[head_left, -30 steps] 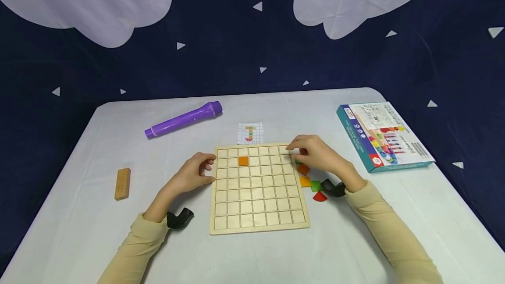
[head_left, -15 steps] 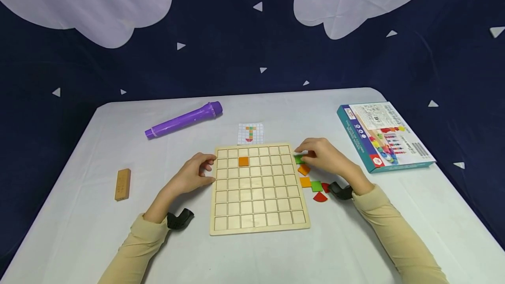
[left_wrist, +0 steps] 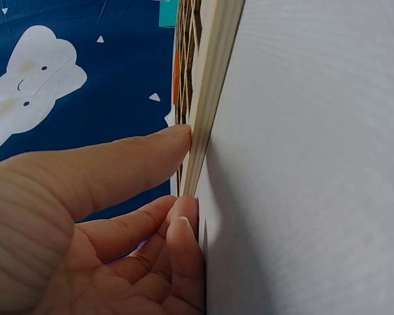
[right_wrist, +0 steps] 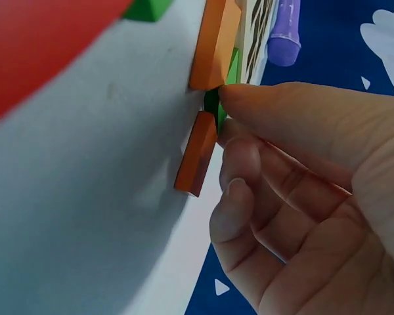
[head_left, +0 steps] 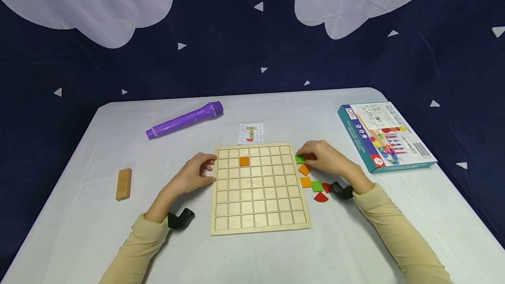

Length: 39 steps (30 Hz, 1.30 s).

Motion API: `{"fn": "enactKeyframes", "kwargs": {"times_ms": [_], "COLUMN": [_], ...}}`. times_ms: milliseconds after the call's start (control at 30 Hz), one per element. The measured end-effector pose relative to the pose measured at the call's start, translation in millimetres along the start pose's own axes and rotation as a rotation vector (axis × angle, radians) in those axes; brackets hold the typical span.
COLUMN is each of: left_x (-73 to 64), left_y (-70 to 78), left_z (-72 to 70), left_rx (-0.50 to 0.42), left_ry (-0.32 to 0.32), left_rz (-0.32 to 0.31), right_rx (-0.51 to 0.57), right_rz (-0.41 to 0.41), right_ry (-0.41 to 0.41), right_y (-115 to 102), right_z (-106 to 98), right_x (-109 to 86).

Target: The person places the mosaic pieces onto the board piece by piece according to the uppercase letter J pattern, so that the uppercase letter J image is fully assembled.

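In the head view a wooden grid board (head_left: 260,207) lies flat with one orange square tile (head_left: 244,161) in a cell near its upper left. My left hand (head_left: 193,171) touches the board's left edge with thumb and fingertips; in the left wrist view the thumb (left_wrist: 138,161) lies against the rim. Just past the board's upper right edge, my right hand (head_left: 325,157) pinches a green square tile (head_left: 300,159) between thumb and index finger, the tile still low at the table. In the right wrist view, orange tiles (right_wrist: 197,154) lie beside that green tile (right_wrist: 221,108), which the fingers partly hide.
Right of the board lie another green tile (head_left: 317,186), an orange tile (head_left: 306,182) and a red quarter-round piece (head_left: 321,197). A pattern card (head_left: 251,133) sits behind the board. Around them are a purple microphone (head_left: 185,120), a wooden block (head_left: 123,184) and a box (head_left: 386,137).
My right hand has drawn back from the board's upper right corner, moving right and slightly nearer, down to the green tile. My left hand stays at the board's edge.
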State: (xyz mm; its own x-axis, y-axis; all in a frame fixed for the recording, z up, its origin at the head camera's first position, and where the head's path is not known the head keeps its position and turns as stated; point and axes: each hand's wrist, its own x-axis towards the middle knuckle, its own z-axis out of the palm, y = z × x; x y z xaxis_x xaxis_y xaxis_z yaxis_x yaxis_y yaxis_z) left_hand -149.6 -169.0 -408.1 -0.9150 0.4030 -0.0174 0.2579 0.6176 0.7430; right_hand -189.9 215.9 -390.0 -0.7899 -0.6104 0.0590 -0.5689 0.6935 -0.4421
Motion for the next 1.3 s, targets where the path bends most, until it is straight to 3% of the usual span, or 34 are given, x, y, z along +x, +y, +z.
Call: {"fn": "enactKeyframes", "kwargs": {"times_ms": [567, 833, 1300], "left_x": [0.2, -0.4, 0.4], "left_y": [0.6, 1.1, 0.8], "left_z": [0.2, -0.6, -1.0], "left_rx": [0.010, 0.009, 0.009], "left_ry": [-0.004, -0.002, 0.009], "left_rz": [0.007, -0.006, 0.013], "right_rx": [-0.137, -0.120, -0.110], "right_rz": [0.046, -0.023, -0.088], "right_ry": [-0.025, 0.012, -0.012], "right_y": [-3.7, -11.8, -32.7], "right_z": [-3.5, -6.1, 0.3], "right_x": [5.5, 11.0, 29.6]}}
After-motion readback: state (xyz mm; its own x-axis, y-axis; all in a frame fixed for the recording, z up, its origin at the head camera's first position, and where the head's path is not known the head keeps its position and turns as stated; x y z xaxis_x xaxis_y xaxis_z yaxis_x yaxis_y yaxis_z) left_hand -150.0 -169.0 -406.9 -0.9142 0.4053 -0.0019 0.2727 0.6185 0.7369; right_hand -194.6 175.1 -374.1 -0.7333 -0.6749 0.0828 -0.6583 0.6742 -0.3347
